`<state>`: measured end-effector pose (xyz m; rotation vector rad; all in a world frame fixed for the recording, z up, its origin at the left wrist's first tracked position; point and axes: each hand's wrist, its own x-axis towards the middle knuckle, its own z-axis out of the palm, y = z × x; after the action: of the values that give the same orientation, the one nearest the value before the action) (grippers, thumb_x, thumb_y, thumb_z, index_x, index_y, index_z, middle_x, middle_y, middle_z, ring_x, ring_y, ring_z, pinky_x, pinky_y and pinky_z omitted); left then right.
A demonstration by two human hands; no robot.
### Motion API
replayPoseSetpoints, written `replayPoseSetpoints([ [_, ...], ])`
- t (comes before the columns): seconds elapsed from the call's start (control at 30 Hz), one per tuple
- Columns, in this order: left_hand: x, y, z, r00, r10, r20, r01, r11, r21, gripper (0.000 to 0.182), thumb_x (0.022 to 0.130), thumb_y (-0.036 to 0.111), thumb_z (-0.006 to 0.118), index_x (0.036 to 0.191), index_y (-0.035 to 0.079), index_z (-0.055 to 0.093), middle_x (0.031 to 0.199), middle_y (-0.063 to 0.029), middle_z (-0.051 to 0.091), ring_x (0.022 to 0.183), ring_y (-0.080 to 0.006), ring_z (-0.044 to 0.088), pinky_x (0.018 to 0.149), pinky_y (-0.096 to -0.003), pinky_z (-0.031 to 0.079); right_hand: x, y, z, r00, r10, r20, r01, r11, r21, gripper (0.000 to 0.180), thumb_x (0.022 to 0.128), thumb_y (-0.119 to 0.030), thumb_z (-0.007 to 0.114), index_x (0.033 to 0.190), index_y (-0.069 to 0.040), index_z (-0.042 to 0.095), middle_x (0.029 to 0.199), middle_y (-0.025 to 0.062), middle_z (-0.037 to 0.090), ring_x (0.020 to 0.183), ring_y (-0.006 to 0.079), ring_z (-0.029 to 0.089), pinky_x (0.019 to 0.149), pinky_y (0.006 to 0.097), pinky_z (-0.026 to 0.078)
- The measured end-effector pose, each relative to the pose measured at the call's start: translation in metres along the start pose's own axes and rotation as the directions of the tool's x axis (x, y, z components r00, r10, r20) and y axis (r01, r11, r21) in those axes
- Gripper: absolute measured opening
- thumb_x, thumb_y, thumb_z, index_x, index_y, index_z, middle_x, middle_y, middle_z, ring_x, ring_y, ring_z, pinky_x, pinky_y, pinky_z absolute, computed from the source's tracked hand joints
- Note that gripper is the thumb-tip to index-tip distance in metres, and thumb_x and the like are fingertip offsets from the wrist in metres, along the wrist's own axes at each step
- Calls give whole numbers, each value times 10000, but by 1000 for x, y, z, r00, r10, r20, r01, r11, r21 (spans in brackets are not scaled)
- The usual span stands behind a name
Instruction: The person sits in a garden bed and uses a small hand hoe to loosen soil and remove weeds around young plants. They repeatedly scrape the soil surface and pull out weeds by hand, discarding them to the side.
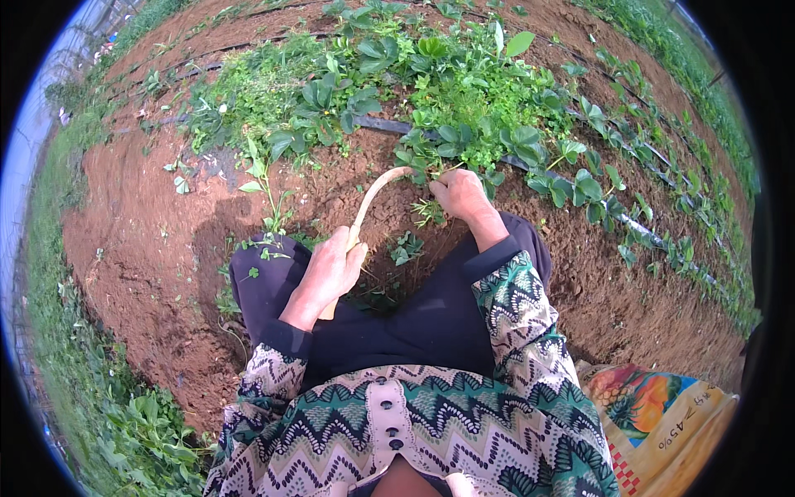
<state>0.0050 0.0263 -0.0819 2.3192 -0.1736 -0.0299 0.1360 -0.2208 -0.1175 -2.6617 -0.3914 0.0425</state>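
Observation:
My left hand (pixel 326 267) is closed around the handle of a sickle (pixel 367 202) with a thin, curved blade. The blade arcs up and to the right. Its tip reaches the soil at the base of leafy plants (pixel 456 140), which look like strawberry plants. To the right of the tip, my right hand (pixel 463 194) is closed on a thin plant stem (pixel 458 165) at the edge of the greenery. Just below its fingers are narrow weed leaves (pixel 428 212); whether they belong to the same stem is hidden. Loose leaves (pixel 407 247) lie on the soil between my knees.
A dark plastic strip (pixel 385 124) runs through the plants, and another strip (pixel 646 233) lies along the row at right. A printed sack (pixel 640 404) rests by my right side. One tall weed (pixel 267 186) stands by my left knee. Grass (pixel 68 248) borders the left.

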Motion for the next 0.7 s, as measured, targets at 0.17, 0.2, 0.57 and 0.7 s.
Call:
replayPoseSetpoints([
  [0.17,10,-16,23,999,-8,-51,14,995,104,199,859,160,581,889,-5,474,679,-225,555,663,-421,579,568,-462,454,3,3,9,997,-24,-71,20,998,-62,295,790,-294,551,716,-28,657,751,193,641,762,361,624,740,427,501],
  [0.2,11,-16,26,998,-52,-18,54,990,129,200,861,157,571,903,-11,470,667,-227,552,659,-434,580,578,-466,463,5,4,12,998,36,-54,-37,999,-20,278,776,-280,567,713,-24,655,748,195,640,770,370,624,739,435,502],
  [0.57,10,7,2,993,-110,49,110,994,4,193,864,147,573,896,-18,480,668,-217,573,582,-372,608,508,-449,462,9,18,9,967,231,108,-237,970,54,325,777,-283,530,865,-10,682,879,253,637,923,372,619,847,422,480],
  [0.7,27,10,32,974,-186,131,198,976,-89,225,870,169,562,845,-18,440,619,-223,558,499,-360,590,489,-447,470,6,15,2,952,249,180,-289,926,244,334,806,-301,558,924,-16,685,808,231,651,799,332,652,795,387,495],
])
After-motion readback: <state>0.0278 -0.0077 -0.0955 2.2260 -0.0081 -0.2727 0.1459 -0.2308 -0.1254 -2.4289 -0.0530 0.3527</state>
